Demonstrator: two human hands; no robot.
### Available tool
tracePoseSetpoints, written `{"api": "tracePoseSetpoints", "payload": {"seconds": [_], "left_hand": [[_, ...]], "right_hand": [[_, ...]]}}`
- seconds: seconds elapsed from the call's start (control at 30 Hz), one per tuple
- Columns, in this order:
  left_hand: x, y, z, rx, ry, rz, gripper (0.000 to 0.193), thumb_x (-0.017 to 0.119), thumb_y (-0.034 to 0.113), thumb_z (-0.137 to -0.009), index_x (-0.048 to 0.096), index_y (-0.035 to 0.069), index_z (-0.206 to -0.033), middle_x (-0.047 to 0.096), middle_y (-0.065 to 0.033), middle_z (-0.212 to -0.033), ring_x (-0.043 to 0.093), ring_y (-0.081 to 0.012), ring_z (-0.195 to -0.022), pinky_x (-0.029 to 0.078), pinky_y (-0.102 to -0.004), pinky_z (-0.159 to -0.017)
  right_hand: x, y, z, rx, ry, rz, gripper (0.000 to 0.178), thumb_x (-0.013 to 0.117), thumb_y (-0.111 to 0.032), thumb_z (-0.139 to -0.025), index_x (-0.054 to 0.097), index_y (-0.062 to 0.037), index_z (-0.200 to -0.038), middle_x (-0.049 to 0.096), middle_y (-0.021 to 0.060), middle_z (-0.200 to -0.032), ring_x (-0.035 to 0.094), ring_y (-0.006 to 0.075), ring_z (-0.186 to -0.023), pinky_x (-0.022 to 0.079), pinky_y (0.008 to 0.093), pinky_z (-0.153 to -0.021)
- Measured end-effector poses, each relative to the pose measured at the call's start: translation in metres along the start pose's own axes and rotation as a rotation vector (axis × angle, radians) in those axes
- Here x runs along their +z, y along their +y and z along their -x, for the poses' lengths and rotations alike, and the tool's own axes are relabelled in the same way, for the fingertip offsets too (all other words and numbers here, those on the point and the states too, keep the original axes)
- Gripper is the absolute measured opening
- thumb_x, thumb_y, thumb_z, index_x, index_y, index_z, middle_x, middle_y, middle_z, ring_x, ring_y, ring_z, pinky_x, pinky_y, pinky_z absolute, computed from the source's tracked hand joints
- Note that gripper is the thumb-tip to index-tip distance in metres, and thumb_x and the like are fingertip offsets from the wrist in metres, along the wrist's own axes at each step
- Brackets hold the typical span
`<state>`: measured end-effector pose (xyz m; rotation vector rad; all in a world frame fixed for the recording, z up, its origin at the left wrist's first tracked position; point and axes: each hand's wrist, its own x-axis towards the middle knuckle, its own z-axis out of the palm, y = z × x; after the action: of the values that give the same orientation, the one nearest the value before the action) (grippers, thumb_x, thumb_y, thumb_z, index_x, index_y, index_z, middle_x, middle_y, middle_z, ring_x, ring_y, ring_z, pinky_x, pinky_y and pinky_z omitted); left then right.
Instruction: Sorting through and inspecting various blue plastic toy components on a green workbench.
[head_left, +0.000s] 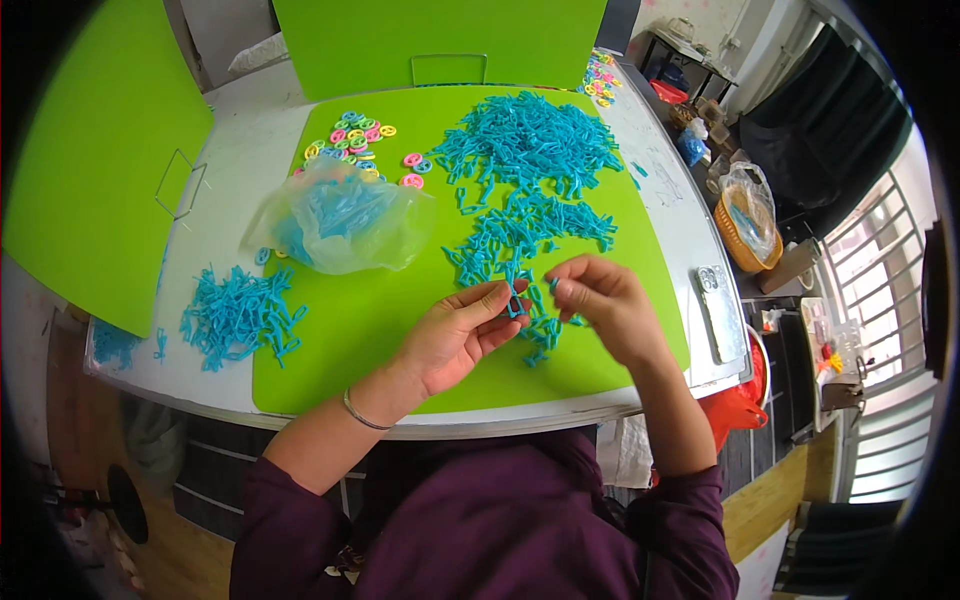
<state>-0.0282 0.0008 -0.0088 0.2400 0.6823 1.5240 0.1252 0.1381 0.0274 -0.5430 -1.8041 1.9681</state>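
My left hand, a bracelet on its wrist, pinches a small blue plastic piece between thumb and fingers. Close beside it on the right, my right hand has thumb and forefinger closed on a tiny blue plastic part, mostly hidden by the fingertips. Both hands are over the near part of a green board. Just beyond them lies a loose spread of blue plastic pieces, which trails under the fingers. A larger heap of the same pieces lies farther back.
A translucent bag of blue pieces sits left of centre. Behind it are coloured rings. Another pile of slim blue pieces lies at the left. A phone rests at the right edge. Green panels stand upright at left and back.
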Motion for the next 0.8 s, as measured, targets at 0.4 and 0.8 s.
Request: {"api": "tracePoseSetpoints", "payload": {"seconds": [0.4, 0.8], "left_hand": [[0.002, -0.006, -0.001, 0.138, -0.022, -0.156, 0.019, 0.054, 0.016, -0.09, 0.063, 0.005, -0.103, 0.064, -0.0061, -0.1, 0.061, -0.0161, -0.092, 0.049, -0.0276, -0.085], [-0.004, -0.012, -0.004, 0.791, 0.209, -0.957, 0.014, 0.063, 0.004, -0.083, 0.064, -0.006, -0.093, 0.066, -0.0081, -0.081, 0.062, -0.0117, -0.07, 0.051, -0.0238, -0.065]], "right_hand": [[0.022, 0.008, 0.009, 0.104, 0.022, -0.205, 0.013, 0.06, -0.01, -0.086, 0.062, 0.0006, -0.093, 0.065, 0.0078, -0.081, 0.063, 0.014, -0.073, 0.051, 0.0251, -0.064], [0.04, 0.021, 0.014, -0.057, 0.131, -0.142, 0.009, 0.061, -0.005, -0.084, 0.062, 0.0028, -0.09, 0.065, 0.0079, -0.079, 0.062, 0.0138, -0.07, 0.052, 0.0268, -0.066]]}}
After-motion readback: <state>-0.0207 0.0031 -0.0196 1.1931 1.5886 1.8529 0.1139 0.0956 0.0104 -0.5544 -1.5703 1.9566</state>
